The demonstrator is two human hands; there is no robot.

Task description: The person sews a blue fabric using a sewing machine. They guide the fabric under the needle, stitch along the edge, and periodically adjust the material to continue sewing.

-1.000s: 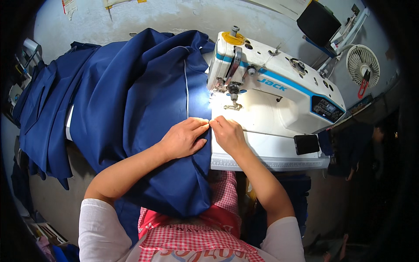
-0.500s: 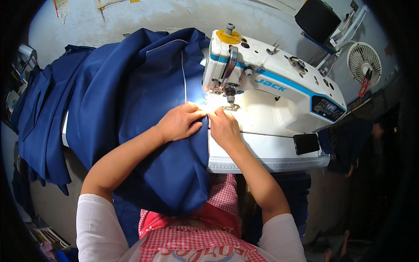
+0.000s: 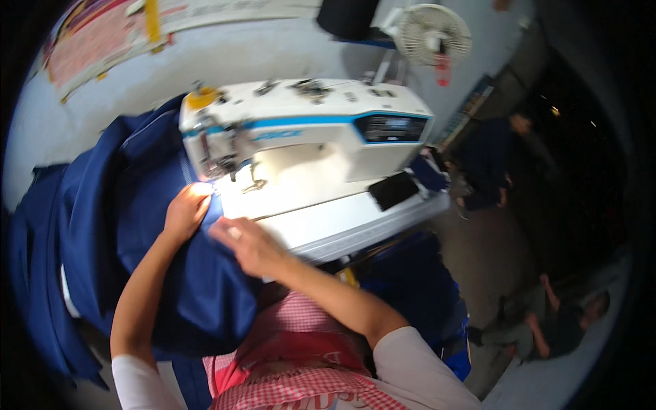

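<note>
Blue fabric [image 3: 140,201] lies in broad, loose folds

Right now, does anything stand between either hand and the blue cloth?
Nothing visible does. The left hand is on the blue cloth beside the sewing machine; the right hand is at the cloth's edge, too blurred to tell whether it grips.
</note>
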